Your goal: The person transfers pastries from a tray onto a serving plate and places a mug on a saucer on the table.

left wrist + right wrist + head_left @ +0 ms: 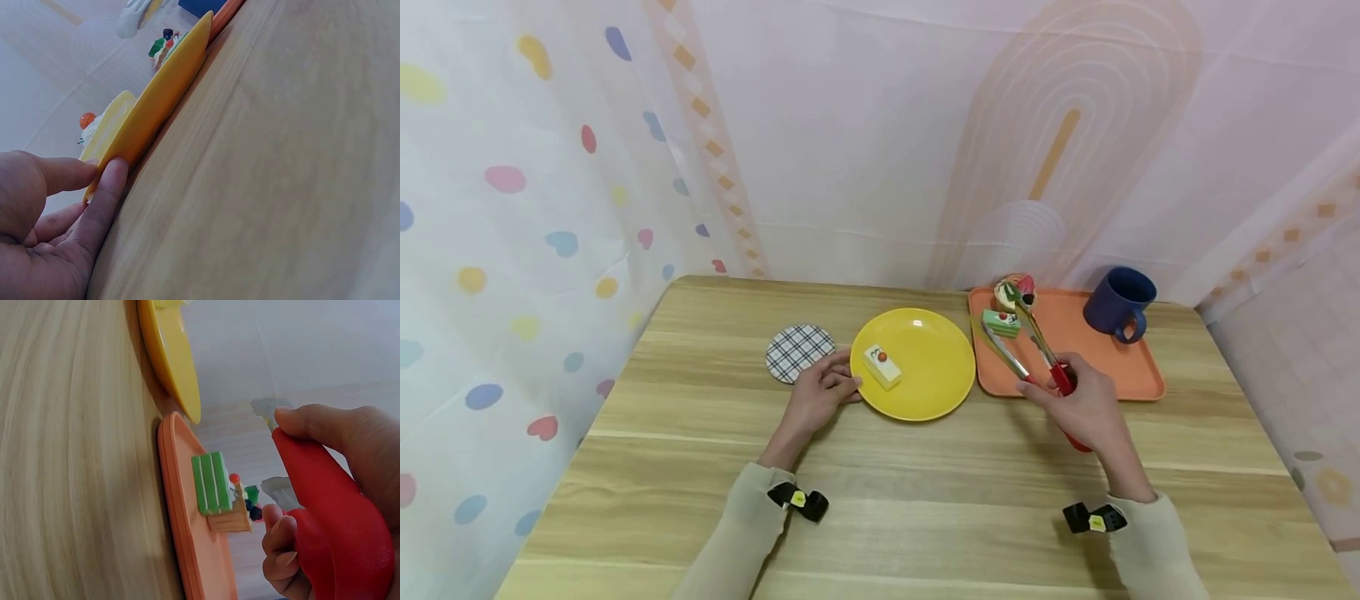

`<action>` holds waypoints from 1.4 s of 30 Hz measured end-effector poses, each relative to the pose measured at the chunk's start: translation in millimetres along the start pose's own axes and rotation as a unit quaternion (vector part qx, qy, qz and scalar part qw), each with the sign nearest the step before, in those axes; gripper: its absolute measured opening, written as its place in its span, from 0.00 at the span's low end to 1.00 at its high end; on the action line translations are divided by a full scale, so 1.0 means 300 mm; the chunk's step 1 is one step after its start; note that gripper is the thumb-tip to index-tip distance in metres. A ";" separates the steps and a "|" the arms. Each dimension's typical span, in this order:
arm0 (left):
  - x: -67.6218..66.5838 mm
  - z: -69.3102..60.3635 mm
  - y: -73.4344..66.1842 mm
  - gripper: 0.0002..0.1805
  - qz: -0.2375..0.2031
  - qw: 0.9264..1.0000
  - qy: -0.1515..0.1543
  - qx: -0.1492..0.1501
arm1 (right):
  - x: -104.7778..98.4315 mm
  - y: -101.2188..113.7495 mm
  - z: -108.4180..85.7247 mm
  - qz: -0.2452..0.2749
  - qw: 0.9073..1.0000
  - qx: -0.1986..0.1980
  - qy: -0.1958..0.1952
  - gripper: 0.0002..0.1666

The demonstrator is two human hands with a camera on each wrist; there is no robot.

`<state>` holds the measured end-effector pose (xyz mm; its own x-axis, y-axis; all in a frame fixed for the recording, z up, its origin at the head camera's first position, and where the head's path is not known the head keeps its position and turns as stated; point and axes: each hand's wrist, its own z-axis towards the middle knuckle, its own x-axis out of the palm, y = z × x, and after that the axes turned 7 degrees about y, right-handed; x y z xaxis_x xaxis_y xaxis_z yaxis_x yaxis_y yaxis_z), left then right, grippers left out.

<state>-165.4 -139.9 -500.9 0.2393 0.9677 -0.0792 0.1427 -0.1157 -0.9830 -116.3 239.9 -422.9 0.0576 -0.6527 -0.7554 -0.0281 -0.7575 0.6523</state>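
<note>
My left hand (822, 389) pinches the left rim of a yellow plate (932, 367), thumb and fingers on either side of its edge in the left wrist view. On that plate lies a pale yellow toy cake slice (882, 367) with an orange ball on top. My right hand (1084, 404) grips red-handled metal tongs (337, 519), their arms spread apart above the orange tray (1060, 358). Between the tong tips and the tray in the head view appears a green layered toy cake slice (1002, 324); the tips look apart from it in the right wrist view. Behind it sits a toy cupcake (1006, 293).
A dark blue mug (1116, 302) stands at the tray's back right. To the left of the plate lies a round checked coaster (799, 352). The wooden table (925, 508) ends at a patterned cloth backdrop (850, 150).
</note>
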 end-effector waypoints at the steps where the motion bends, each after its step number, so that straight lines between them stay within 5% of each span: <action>1: 0.002 -0.001 -0.001 0.29 0.001 1.000 0.000 0.001 | -0.002 -0.006 0.000 -0.002 1.000 0.001 0.000 0.41; 21: 0.002 -0.008 -0.005 0.28 -0.005 1.000 -0.003 0.002 | 0.018 -0.054 0.004 -0.020 0.998 0.049 0.021 0.43; 42: 0.000 -0.003 0.001 0.30 -0.008 1.000 0.003 0.004 | 0.097 0.019 0.056 -0.026 0.992 0.119 0.010 0.45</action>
<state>-164.6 -140.2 -500.9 0.2427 0.9681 -0.0617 0.1390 -0.0977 -0.9855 -131.5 216.5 -442.2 0.0839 -0.6137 -0.7850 -0.2594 -0.7741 0.5774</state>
